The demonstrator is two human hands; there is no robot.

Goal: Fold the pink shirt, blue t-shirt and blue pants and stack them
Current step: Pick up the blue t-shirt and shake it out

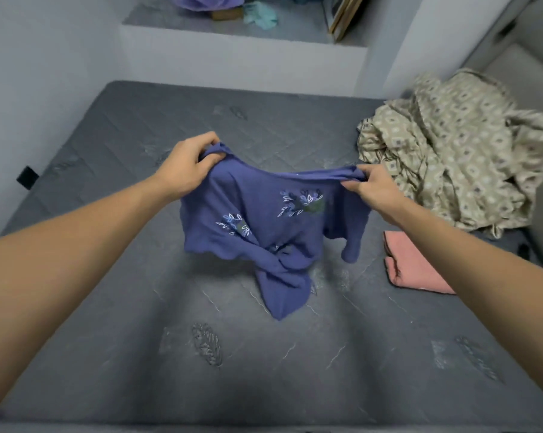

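A blue t-shirt point(264, 214) with small flower prints hangs in the air above the grey mattress point(139, 339). My left hand point(186, 167) grips its upper left edge and my right hand point(373, 189) pinches its upper right edge. The shirt's lower part is twisted and its tip touches the mattress. A folded pink shirt point(414, 267) lies on the mattress to the right, partly behind my right forearm. I see no blue pants that I can tell apart.
A crumpled beige patterned sheet point(451, 145) is heaped at the mattress's far right. A ledge point(232, 26) behind the bed holds purple and teal cloth and a framed board. A wall runs along the left side. A small black object point(28, 176) sits at the mattress's left edge.
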